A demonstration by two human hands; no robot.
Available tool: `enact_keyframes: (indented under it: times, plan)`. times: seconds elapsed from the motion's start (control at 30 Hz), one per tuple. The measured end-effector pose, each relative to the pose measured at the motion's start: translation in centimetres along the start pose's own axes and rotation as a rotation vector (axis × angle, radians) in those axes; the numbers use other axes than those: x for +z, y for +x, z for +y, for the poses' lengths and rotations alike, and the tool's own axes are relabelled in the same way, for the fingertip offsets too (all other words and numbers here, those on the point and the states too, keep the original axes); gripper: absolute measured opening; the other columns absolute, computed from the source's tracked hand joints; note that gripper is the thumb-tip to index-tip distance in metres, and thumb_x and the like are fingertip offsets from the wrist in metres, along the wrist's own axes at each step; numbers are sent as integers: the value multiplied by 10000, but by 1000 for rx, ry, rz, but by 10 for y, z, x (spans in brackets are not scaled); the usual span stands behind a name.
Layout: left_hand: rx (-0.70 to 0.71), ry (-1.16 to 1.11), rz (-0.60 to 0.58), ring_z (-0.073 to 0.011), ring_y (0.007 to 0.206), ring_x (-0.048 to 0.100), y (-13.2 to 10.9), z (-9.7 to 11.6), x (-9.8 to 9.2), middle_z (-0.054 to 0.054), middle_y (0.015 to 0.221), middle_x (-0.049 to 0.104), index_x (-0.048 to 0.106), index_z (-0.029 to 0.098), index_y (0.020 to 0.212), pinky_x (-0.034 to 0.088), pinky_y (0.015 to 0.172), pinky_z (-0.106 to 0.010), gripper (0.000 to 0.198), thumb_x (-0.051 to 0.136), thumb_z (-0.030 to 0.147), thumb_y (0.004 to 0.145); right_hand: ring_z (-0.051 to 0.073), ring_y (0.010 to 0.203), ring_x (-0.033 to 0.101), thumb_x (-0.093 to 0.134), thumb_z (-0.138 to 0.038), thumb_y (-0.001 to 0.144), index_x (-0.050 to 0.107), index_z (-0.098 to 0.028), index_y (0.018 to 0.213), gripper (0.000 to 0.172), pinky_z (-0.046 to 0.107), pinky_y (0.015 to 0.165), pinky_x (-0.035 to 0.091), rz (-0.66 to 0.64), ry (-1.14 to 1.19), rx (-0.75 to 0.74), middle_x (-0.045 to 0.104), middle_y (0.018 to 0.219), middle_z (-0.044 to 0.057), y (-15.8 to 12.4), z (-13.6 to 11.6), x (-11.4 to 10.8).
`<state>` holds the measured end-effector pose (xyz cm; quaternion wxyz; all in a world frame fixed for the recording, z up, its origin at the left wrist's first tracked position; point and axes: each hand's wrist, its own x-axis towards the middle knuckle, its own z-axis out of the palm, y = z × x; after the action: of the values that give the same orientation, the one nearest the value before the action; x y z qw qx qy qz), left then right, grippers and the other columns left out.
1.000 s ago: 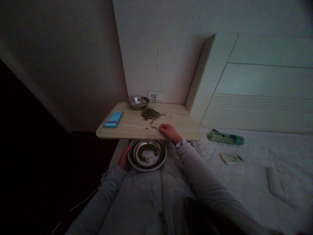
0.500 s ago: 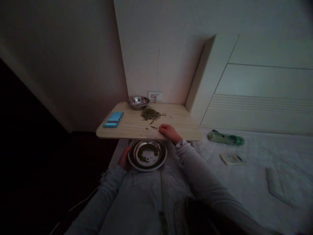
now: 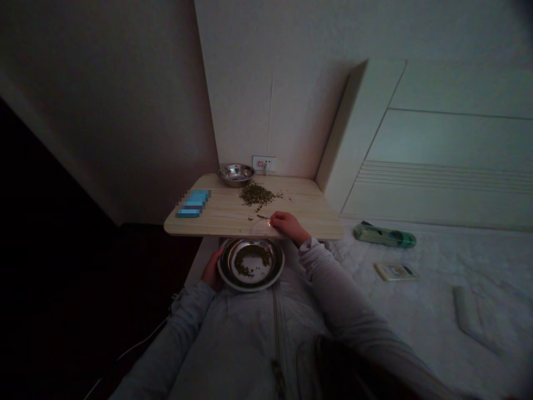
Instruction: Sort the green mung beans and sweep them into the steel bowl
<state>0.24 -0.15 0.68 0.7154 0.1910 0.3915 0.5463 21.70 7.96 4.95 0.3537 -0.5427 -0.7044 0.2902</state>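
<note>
Pale wood-grain covers the small round-cornered surface [image 3: 220,206], where a loose heap of tiny dark-green grains [image 3: 256,194] lies toward the back, a few stragglers trailing forward. The right hand [image 3: 289,225] rests near the front edge, its fingers drawn together at a clear, thin, rounded disc [image 3: 261,226]; the dimness leaves me unable to tell whether they grip it. The left hand [image 3: 211,271] holds the side of a round stainless-steel bowl [image 3: 257,269], fingers curled about it, just below that edge; more grains ring its bottom. Such light grains probably roll easily, so short, low strokes and a level, steady bowl tucked close should work best.

A second shiny steel bowl [image 3: 236,181] stands at the back left, a blurred blue rectangular item [image 3: 194,203] before it. Beyond are a white wall socket [image 3: 264,163] and, rightward, a white quilted bed [image 3: 362,300] bearing a green-tinted bottle [image 3: 385,235] and pale phone [image 3: 396,271].
</note>
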Motion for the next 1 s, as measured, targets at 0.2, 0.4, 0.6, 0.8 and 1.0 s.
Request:
enact_keyframes:
  times: [0.2, 0.4, 0.6, 0.8, 1.0]
  plan:
    - [-13, 11, -7, -201, 889, 563, 3, -1, -4, -59, 747, 677, 641, 126, 790, 385, 846, -308, 283, 401, 263, 729, 76, 529, 433, 460, -265, 619, 557, -151, 612, 150, 198, 532, 311, 3, 27, 17, 519, 535, -29, 1, 0, -1]
    - [-31, 7, 20, -199, 894, 561, -1, 0, 0, -59, 741, 678, 645, 127, 757, 387, 845, -296, 287, 396, 268, 732, 79, 549, 449, 454, -265, 637, 567, -152, 645, 159, 200, 558, 328, 6, 18, 9, 536, 563, -21, 1, -1, -1]
    - [-28, 6, 15, -201, 893, 562, 0, 0, -1, -59, 744, 677, 645, 126, 770, 394, 838, -298, 289, 395, 266, 732, 83, 580, 466, 454, -312, 665, 574, -156, 718, 204, 207, 582, 341, 23, -11, -15, 567, 636, -5, 1, 0, 1]
    - [-26, -8, 14, -189, 850, 580, 1, 0, -2, -49, 707, 678, 645, 129, 771, 400, 830, -292, 293, 382, 255, 743, 84, 571, 456, 437, -351, 684, 581, -157, 770, 256, 208, 556, 327, 26, -54, -35, 556, 629, -4, 0, -1, 2]
    - [-27, -34, 41, -192, 831, 586, -1, -2, -3, -46, 701, 678, 645, 135, 743, 398, 830, -294, 280, 406, 279, 728, 73, 498, 410, 428, -263, 659, 548, -175, 894, 278, 196, 495, 296, 14, 27, -40, 485, 532, -47, 2, 4, 2]
